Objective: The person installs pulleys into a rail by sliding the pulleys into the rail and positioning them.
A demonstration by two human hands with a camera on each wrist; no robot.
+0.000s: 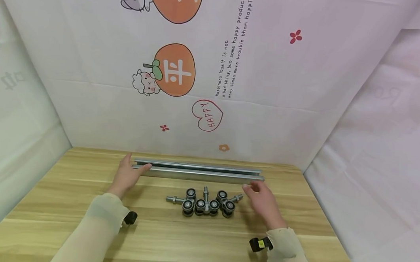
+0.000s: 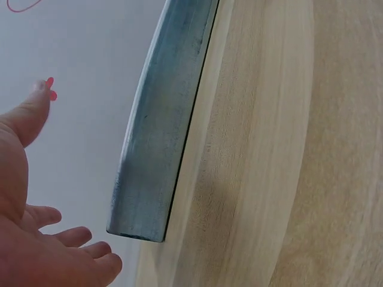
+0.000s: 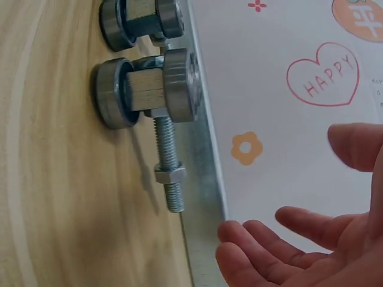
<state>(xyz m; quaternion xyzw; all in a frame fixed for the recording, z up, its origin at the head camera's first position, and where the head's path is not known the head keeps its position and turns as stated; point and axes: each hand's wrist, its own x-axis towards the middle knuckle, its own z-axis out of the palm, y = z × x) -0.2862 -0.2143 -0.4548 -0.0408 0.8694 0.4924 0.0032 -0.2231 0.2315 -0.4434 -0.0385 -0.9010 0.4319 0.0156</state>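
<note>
A silvery metal channel rail (image 1: 197,175) lies along the back of the wooden table, its slot facing up. My left hand (image 1: 126,176) is at the rail's left end with thumb and fingers spread. In the left wrist view, that hand (image 2: 36,221) shows a gap from the rail (image 2: 155,137). By the right end, my right hand (image 1: 262,199) has loosely bent fingers and holds nothing. Three roller trolleys with threaded bolts stand in front of the rail: a left one (image 1: 188,206), a middle one (image 1: 207,205) and a right one (image 1: 229,207), whose bolt (image 3: 166,143) points toward my right hand.
The wooden tabletop (image 1: 182,244) reaches a white printed backdrop (image 1: 260,121) right behind the rail. White cloth walls rise at the left (image 1: 19,97) and right (image 1: 383,164). A black wrist camera (image 1: 260,244) sits at the right cuff.
</note>
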